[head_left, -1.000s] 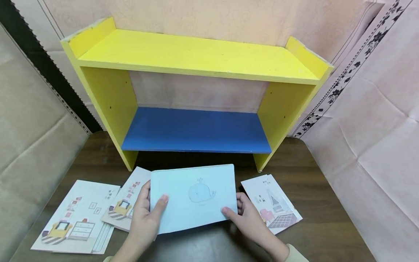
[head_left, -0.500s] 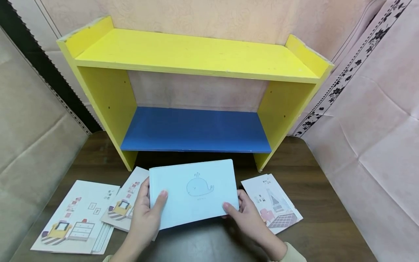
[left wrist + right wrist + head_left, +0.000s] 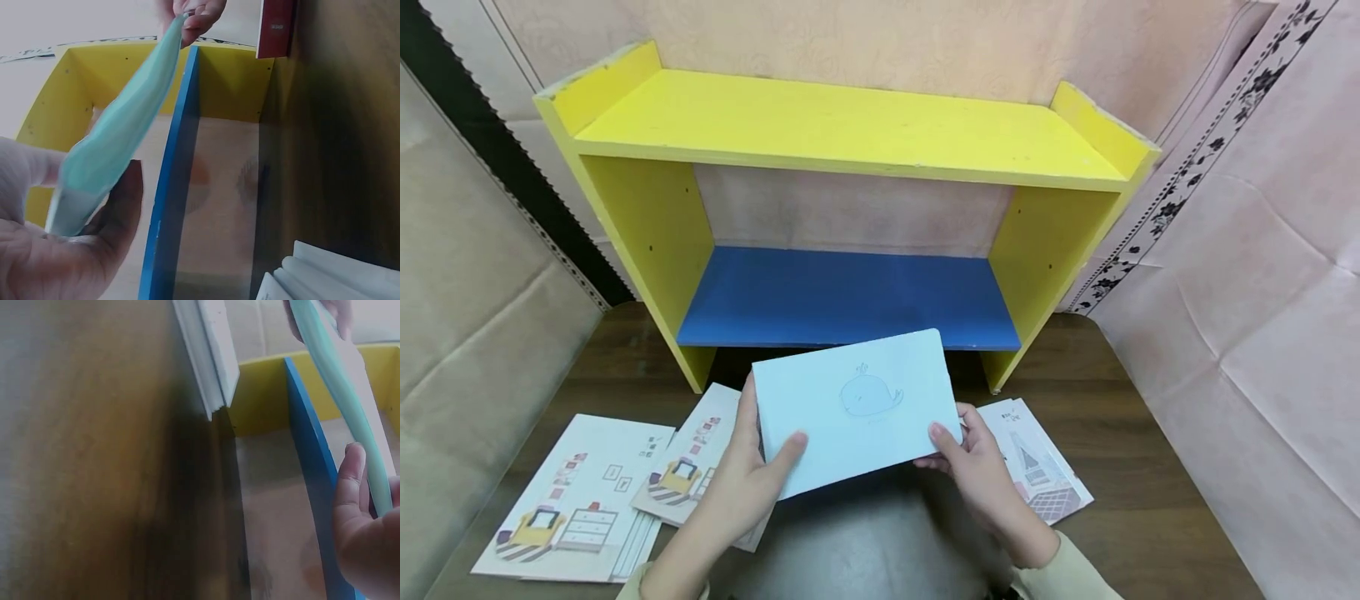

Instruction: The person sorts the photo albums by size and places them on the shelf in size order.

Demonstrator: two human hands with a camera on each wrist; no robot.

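A pale blue notebook [image 3: 827,442] with a whale drawn on its cover is held up over the table, its right end higher. My left hand [image 3: 748,475] grips its left edge, thumb on the cover. Its lower right corner is pinched by my right hand [image 3: 981,471], thumb in front and fingers behind. In the left wrist view the notebook [image 3: 122,134] appears nearly edge-on between thumb and fingers. The right wrist view also shows its thin side [image 3: 340,387] rising from the right hand [image 3: 372,540].
A yellow shelf unit [image 3: 850,121] with a blue lower board [image 3: 850,296] stands behind the notebook. White illustrated booklets [image 3: 568,500] lie stacked at left, with another booklet [image 3: 696,446] beside them. More booklets [image 3: 1037,458] lie at right, partly behind the right hand. Pale cloth [image 3: 1262,375] surrounds the table.
Both hands have lifted the notebook upward toward the shelf and slightly right, its right end tilting further up. Its top corner now overlaps the blue board. The booklets on the table have stayed put.
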